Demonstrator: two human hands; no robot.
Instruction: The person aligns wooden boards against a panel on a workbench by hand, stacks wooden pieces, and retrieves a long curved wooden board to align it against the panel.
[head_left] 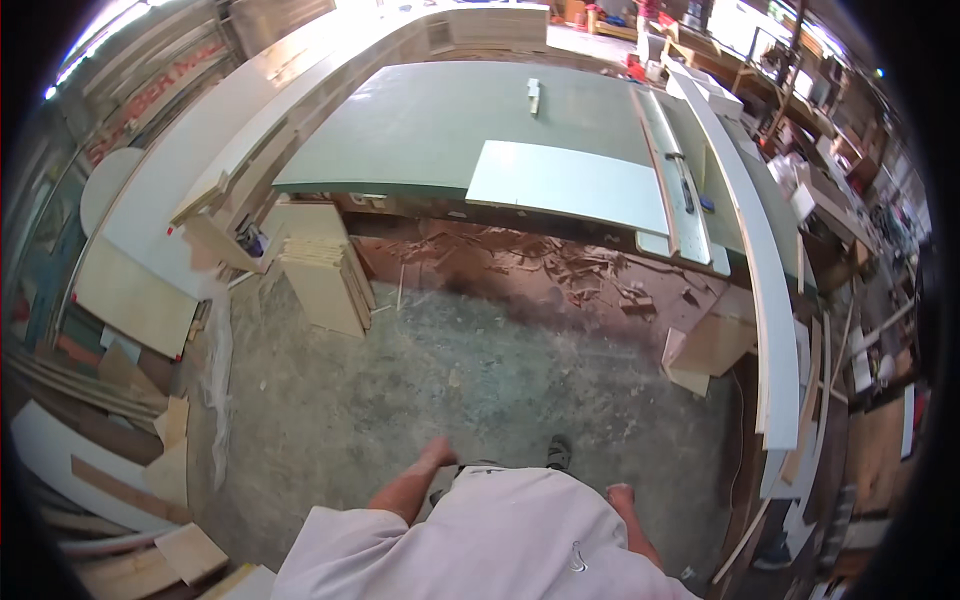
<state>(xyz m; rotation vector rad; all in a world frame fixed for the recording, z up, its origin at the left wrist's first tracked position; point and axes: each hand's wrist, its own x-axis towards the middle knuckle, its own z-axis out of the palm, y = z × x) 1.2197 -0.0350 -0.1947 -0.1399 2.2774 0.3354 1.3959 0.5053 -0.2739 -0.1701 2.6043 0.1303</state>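
Note:
My left hand (437, 452) hangs beside my waist, over the concrete floor. On my other side, my right hand (621, 493) hangs low next to my shirt. Both are small in view and their fingers cannot be made out; nothing is seen sticking out of either. Ahead of me stands a wide green-topped worktable (420, 120), apart from my hands. A pale rectangular board (570, 187) lies on its near right part, against a long metal-and-wood guide rail (680, 180). Farther back on the tabletop rests a small white and yellowish object (534, 97), perhaps a tape or clamp.
Thin panels (325, 280) lean under the table's left corner. Wood scraps (590, 270) litter the floor beneath it. A long white-edged board (745, 220) runs along the right. Large sheets (170, 230) stand at left, above offcuts (120, 480). A person (643, 25) stands far back.

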